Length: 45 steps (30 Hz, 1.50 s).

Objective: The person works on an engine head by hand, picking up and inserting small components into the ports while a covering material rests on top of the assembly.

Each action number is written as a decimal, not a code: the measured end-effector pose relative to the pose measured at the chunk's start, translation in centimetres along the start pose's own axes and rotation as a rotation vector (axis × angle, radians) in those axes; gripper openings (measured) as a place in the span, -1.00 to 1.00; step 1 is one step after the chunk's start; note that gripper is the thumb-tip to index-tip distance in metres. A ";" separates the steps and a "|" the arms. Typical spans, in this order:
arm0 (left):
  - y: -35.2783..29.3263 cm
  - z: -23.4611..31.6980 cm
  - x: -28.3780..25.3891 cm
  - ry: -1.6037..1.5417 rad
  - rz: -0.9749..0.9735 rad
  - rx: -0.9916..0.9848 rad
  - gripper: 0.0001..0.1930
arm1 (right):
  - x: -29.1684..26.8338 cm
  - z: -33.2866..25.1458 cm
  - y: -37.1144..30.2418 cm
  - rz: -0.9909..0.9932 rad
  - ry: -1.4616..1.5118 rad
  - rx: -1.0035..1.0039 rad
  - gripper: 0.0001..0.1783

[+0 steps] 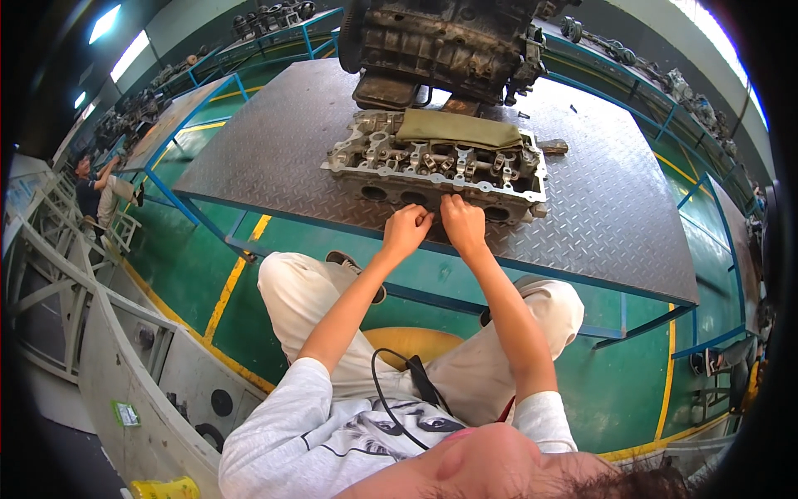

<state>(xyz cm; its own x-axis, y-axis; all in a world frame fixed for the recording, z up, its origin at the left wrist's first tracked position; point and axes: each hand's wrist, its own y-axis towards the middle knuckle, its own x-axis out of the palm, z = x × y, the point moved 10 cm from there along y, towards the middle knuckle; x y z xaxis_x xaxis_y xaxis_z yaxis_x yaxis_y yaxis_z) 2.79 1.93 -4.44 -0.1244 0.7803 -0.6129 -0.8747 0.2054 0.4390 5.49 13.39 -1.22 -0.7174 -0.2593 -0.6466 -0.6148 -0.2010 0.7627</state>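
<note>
A grey metal cylinder head (432, 166) lies on a steel tread-plate table (598, 208) in front of me, with round ports along its near side. An olive cloth (459, 129) is draped over its far edge. My left hand (406, 231) and my right hand (462, 223) meet at the head's near face, fingers curled and pinched together against it. Whether a small part sits between the fingers is hidden.
A dirty engine block (440, 41) stands behind the head. A small tool (553, 147) lies at the head's right end. Blue rails edge the table, with a green floor and yellow lines below. Another person (96, 187) sits far left beside white railings.
</note>
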 end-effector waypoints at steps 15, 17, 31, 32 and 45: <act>2.2 -2.1 0.6 -0.187 0.101 0.027 -0.87 | 1.1 -2.7 -1.0 0.068 0.047 -0.025 -0.92; 2.0 -2.7 0.9 -0.225 0.069 0.004 -0.84 | 0.5 -2.9 -1.5 0.077 0.100 -0.003 -0.90; 2.8 -4.3 1.9 -0.440 0.008 -0.062 -0.85 | 0.8 -1.0 -0.3 0.064 0.265 0.220 -0.86; 2.8 -4.0 1.8 -0.324 0.008 -0.038 -0.86 | 1.1 -0.9 -0.2 0.065 0.265 0.224 -0.86; 1.4 -2.8 2.1 -0.282 0.023 -0.100 -0.89 | -1.0 0.9 0.0 0.089 0.181 0.179 -0.90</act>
<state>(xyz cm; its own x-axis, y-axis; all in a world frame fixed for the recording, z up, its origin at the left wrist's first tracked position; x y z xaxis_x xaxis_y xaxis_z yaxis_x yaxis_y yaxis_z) 0.04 2.17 -6.93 -0.0219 0.9201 -0.3911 -0.9168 0.1375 0.3749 5.94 14.48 -0.58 -0.7113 -0.4361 -0.5513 -0.6113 -0.0033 0.7914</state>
